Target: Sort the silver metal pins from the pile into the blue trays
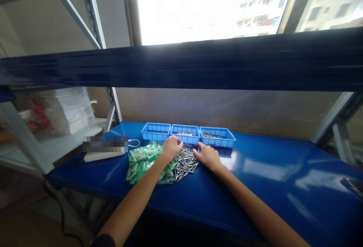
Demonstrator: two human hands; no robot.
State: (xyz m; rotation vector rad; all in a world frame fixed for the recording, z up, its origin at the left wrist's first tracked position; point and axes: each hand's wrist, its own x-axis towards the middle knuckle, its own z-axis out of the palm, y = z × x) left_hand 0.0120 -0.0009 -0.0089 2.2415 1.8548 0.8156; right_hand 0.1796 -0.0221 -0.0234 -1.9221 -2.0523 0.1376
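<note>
A loose heap of thin silvery metal pins or screws (185, 162) lies on the blue tabletop between my hands. My left hand (171, 147) hovers at the heap's far left side, in front of the middle blue bin (185, 139), with its fingers curled. From the right, my right hand (208, 155) reaches the heap's edge, its thumb and fingers bent inward. Anything small between the fingertips of either hand is too tiny to make out. Partly under my left forearm are clear bags of green plastic pieces (141, 162).
The left bin (155, 136) and right bin (224, 141) flank the middle one; metal pieces lie in the middle and right bins. A white device (104, 155) with a cable stands at left. A dark blue shelf beam (181, 67) crosses above the tabletop (269, 186). A dark flat object (351, 186) lies far right.
</note>
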